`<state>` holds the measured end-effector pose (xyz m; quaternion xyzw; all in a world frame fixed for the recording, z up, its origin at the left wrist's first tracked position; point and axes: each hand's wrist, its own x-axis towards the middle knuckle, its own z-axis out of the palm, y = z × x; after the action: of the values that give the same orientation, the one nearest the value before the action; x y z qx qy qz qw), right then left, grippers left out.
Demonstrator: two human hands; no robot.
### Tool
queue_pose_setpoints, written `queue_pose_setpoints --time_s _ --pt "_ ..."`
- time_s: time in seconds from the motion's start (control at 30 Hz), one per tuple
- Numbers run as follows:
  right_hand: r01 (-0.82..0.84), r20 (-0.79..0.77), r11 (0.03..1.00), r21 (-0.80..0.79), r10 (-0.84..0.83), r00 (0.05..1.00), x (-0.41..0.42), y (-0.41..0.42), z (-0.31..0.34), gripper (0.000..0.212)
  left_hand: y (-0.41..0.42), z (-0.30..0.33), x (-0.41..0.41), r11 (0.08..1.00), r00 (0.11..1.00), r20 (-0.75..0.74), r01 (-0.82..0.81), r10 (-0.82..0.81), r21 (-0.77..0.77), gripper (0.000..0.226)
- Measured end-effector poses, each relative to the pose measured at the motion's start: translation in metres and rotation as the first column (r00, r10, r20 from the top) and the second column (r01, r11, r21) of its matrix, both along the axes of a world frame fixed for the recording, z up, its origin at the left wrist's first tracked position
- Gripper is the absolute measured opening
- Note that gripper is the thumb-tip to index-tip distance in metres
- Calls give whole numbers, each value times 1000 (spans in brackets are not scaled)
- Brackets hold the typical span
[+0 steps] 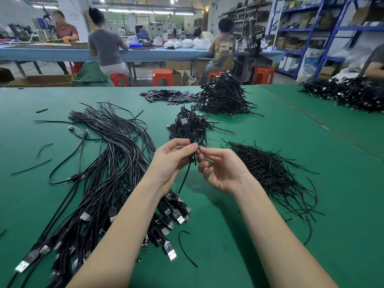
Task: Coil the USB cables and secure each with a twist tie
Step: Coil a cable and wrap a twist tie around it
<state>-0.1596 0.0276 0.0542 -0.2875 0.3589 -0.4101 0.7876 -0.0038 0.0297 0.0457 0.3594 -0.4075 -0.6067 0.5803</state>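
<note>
- Two hands at work above the middle of the surface: left hand curled round a coiled USB cable, thumb and fingers pinching the gathered loops; right hand with fingertips closed on what looks like the end of a twist tie at the waist of the coil, remaining fingers loosely bent.
- Held clear of the surface, coil just in front of the small heap of finished coils, one loose cable tail hanging down toward the plugs below.
- Probably mid-tying, by the pose. Best done by keeping the left pinch firm so the loops stay stacked, pulling the tie snug round the waist, then turning both ends together several times close against the cable.
- Worth avoiding: slackening the pinch before the twists bite, or trapping the hanging tail under the tie.
- Uncoiled cables fanned out on the left, metal USB plugs bunched near the forearms.
- Loose twist ties heaped on the right, within easy reach of the right hand; a few strays lying near and to the far left.
- Larger heap of tied coils farther off, small flat black pieces beside it.
- Green surface, matte, seamed toward the right, more cable heaps at the far right.
- Beyond: workshop with seated people at a long blue table, orange stools, blue shelving holding boxes.
</note>
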Motion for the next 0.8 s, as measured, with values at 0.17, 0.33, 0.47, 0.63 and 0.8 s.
queue_pose_setpoints --time_s 0.17,0.33,0.47,0.63,0.8 --pt "-250 -563 529 -811 -588 580 -13 -5 -7 25 -5 -1 8 993 996 -63 -62 68 96 12" --pt "-339 -443 312 -888 -778 446 -13 -5 -7 11 -5 -2 7 996 999 -28 -31 34 81 12" --pt "9 -492 740 -672 -456 741 2 -4 -5 19 -4 -2 8 998 999 21 -31 30 50 26" --pt "72 -102 995 -67 -78 992 9 -2 -3 19 -4 -3 8 999 999 27 -21 20 38 29" --pt "-186 -493 491 -851 -627 604 -8 -5 -20 8 -5 -5 9 995 999 8 -42 42 95 25"
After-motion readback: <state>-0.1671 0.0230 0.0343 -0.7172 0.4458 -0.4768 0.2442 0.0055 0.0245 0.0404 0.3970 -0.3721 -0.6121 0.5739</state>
